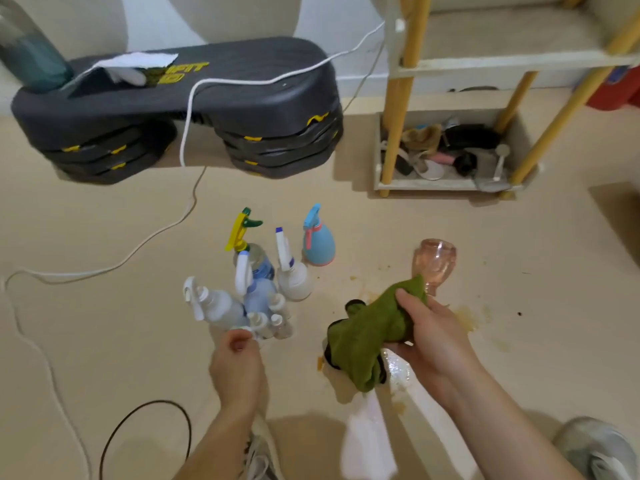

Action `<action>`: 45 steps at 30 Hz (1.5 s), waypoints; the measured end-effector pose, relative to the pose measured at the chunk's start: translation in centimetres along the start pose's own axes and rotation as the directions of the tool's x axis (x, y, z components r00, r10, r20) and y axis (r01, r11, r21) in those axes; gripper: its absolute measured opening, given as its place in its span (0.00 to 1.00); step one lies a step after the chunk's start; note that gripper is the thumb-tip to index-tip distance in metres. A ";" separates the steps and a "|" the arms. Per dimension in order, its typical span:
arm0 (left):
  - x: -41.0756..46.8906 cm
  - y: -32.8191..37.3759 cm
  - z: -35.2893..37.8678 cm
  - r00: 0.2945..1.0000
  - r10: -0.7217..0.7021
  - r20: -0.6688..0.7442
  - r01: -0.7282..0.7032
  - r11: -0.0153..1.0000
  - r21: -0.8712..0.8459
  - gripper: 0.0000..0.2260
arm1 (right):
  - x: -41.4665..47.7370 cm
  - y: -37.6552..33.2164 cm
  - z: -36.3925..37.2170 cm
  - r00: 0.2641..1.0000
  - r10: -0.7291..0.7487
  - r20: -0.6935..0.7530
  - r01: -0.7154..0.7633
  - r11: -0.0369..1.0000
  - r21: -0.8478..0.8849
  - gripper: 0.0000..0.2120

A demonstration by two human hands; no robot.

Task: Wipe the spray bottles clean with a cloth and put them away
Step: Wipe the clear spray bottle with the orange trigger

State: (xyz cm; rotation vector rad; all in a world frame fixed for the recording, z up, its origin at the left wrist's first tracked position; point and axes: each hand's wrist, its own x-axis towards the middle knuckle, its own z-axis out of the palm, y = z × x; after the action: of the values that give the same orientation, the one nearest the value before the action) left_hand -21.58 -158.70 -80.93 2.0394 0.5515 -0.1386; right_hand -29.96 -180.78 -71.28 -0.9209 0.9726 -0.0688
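right hand (433, 337) gripping green cloth (374, 327) around pink bottle (434, 258), left hand (239, 362) curled by the spray bottles (263, 282) on the floor (104, 220), grip unclear

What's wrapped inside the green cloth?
A pink spray bottle: its body pokes out above the green cloth, its white head below. The middle is hidden by cloth and right hand.

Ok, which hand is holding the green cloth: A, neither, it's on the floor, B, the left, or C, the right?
C: the right hand grips the green cloth, bunched round a pink bottle, while the left hand is over by the bottles on the floor.
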 end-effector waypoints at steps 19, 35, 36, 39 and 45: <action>-9.8 6.6 16.7 0.567 0.365 0.738 -0.737 0.624 0.258 0.11 | 2.4 -1.3 -16.5 0.945 -0.259 -0.200 0.006 0.625 -0.780 0.09; -4.1 4.1 35.0 0.700 0.159 0.696 -0.579 0.696 0.424 0.30 | 15.7 9.2 -16.6 0.958 -0.160 -0.237 -0.172 0.339 -0.925 0.31; -4.0 4.1 35.9 0.709 0.144 0.691 -0.556 0.716 0.421 0.32 | 16.0 9.5 -16.9 0.956 -0.156 -0.248 -0.188 0.323 -0.928 0.30; -3.7 4.4 37.8 0.738 0.081 0.670 -0.487 0.752 0.445 0.32 | 17.0 9.6 -17.7 0.936 -0.098 -0.339 -0.271 0.413 -0.869 0.25; -2.0 5.6 36.9 0.709 -0.098 0.698 0.043 0.995 0.095 0.18 | 17.7 8.1 -18.8 0.925 0.143 -0.351 -0.371 0.527 -0.764 0.13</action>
State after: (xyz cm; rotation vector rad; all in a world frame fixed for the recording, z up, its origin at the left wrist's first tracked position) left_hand -16.28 -192.98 -94.78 1.8396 0.1297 -0.9598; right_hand -35.95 -195.37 -93.30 -1.6494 1.4093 0.6108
